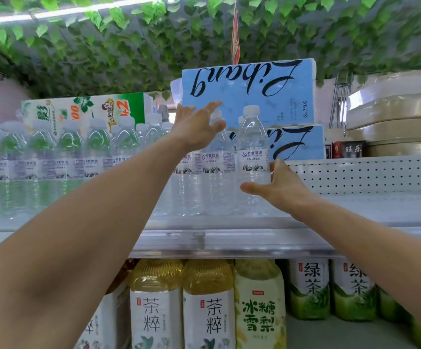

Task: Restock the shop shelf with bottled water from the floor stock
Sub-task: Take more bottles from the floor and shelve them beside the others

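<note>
Leafy green vines (128, 46) cover the ceiling above a white shop shelf (229, 238) stocked with drinks.

The right hand (277, 187) grips the end water bottle (253, 157) low on its body, thumb across the front and fingers curled round its 3 o'clock side. That bottle stands upright on the shelf, last in the line. The left hand (199, 124) is spread wide with straight fingers at the neck of the neighbouring bottle (217, 152), just beside the held one at its 9 o'clock. The neighbour's cap shows between thumb and fingers, but I cannot tell whether the hand presses on it.

From there the row of water bottles (53, 152) runs on toward 9 o'clock, all upright and close together. Behind the held bottle, at 12 o'clock, 2 blue tissue packs (249, 91) lie stacked with their lettering upside down. A green-and-white carton (86, 109) sits at 10 o'clock, behind the row. At 3 o'clock is the perforated back panel (363, 172), with beige stacked boxes (395, 122) above it at 2 o'clock.

On the level below, at 6 o'clock, stand 2 yellow tea bottles (156, 298) and a pear drink bottle (259, 311). Green tea bottles (307, 285) stand at 5 o'clock.
</note>
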Motion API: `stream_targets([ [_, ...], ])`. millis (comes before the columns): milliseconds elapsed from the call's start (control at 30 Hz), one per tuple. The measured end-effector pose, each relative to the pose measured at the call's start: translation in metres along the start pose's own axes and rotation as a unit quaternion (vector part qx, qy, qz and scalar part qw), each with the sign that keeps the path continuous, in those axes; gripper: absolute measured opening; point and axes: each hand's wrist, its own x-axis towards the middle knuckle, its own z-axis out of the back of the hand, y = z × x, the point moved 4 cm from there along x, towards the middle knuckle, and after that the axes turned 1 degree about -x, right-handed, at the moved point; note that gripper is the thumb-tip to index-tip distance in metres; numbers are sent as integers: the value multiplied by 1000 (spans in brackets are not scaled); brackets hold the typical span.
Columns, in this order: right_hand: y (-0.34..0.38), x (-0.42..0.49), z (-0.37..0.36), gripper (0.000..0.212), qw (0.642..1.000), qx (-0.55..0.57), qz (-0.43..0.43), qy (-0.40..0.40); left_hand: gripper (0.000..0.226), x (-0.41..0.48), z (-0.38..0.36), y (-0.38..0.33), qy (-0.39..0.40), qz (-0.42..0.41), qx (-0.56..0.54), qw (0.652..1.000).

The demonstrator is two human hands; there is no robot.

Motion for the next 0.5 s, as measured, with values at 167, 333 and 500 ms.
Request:
stream_targets([
  [167,1,-1,2,68,1000,-9,3,4,54,5,-3,-1,12,17,1,1000],
  [333,1,2,-1,69,1000,1,3,6,59,2,-2,-5,-1,14,9,1000],
  [500,1,7,-8,69,1000,12,-5,18,60,-2,-3,-8,3,11,26,1000],
])
